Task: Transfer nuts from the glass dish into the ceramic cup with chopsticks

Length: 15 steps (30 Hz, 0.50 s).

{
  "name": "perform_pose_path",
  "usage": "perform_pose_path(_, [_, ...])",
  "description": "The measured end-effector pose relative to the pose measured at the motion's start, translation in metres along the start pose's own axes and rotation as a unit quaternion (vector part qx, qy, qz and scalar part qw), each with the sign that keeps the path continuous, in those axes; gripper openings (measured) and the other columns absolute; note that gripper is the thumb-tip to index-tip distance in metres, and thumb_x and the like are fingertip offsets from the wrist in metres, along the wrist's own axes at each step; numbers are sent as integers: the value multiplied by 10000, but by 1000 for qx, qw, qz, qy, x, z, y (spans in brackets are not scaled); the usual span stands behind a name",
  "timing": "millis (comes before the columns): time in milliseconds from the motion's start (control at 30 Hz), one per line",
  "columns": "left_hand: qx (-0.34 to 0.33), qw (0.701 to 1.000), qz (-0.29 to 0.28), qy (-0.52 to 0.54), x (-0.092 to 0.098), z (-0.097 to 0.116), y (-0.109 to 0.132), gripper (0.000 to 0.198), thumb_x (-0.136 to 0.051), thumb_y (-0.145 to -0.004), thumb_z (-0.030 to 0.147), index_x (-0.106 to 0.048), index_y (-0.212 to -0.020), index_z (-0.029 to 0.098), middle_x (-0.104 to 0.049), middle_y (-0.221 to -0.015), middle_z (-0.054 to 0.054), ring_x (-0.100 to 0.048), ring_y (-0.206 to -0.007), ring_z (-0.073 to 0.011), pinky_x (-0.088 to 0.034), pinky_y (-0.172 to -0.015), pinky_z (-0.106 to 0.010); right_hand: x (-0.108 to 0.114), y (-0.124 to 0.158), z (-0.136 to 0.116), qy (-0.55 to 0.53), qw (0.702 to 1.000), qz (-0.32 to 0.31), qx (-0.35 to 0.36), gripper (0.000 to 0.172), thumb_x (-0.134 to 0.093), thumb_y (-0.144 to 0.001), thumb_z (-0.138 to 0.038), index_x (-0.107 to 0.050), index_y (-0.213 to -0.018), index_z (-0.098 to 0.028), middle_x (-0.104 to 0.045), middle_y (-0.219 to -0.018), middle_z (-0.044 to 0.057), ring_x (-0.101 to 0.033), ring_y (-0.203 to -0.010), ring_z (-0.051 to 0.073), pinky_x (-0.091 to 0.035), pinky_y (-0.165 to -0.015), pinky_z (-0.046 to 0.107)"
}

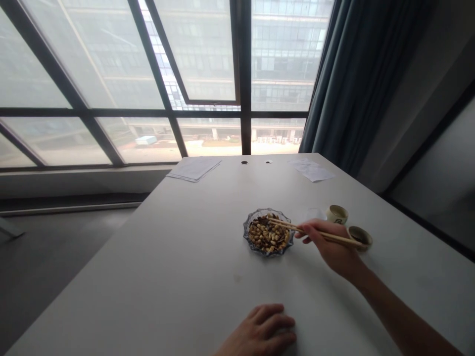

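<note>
A glass dish (248, 232) full of peanuts (267, 236) sits near the middle of the white table (178, 267). My right hand (330, 244) is closed round a pair of wooden chopsticks (315, 232), whose tips reach over the peanuts in the dish. My left hand (260, 333) rests flat on the table at the near edge, fingers stretched out, holding nothing. Two small ceramic cups (337, 214) (359, 235) stand just right of the dish, behind my right hand.
Sheets of paper (195, 169) lie at the far left of the table and another sheet (310, 170) at the far right. Two cable holes (244, 161) sit by the far edge. A large window and a dark curtain (356, 84) stand beyond.
</note>
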<state>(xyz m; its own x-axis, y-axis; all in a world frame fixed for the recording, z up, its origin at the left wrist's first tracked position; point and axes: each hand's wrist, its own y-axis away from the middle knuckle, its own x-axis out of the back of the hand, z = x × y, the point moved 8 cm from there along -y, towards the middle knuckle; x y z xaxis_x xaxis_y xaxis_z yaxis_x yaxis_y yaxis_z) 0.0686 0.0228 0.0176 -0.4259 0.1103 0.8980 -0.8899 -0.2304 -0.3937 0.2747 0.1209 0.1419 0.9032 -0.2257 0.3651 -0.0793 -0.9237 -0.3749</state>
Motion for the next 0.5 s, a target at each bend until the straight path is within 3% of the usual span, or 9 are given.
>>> perform_pose_path(100, [-7,1000,7,-9,-5,-1,4,249,-596,-1036,350,-613,-1259,238,-676,-1324,7,-528,-1319,-184,-423,-1130,-271,-49,-22,-7,28,995,-83,39,341,-589,-987,-440,-781,-869,-184,-770,-819,58,-711,-728,195,-560,-652,285])
perform_pose_path(200, [-9,1000,13,-14,-10,-2,7,262,-593,-1034,385,-622,-1255,248,-672,-1330,20,-529,-1315,-184,-429,-1126,-274,-73,-33,-6,59,990,-121,44,354,-573,-991,-413,-774,-821,-178,-759,-779,51,-690,-722,197,-529,-651,284])
perform_pose_path(400, [1,1000,-8,-8,-12,-3,4,289,-527,-1063,400,-615,-1298,258,-682,-1323,43,-537,-1307,-163,-418,-1123,-241,-48,-54,14,72,993,-90,-34,380,-597,-950,-456,-778,-780,-169,-764,-709,62,-727,-667,228,-531,-579,276])
perform_pose_path(500, [5,1000,-15,4,-9,-3,2,294,-525,-1062,403,-613,-1298,251,-686,-1320,36,-536,-1306,-158,-411,-1127,-236,-36,-65,10,81,992,-84,-48,366,-632,-920,-473,-781,-756,-182,-758,-671,56,-733,-633,234,-552,-569,281])
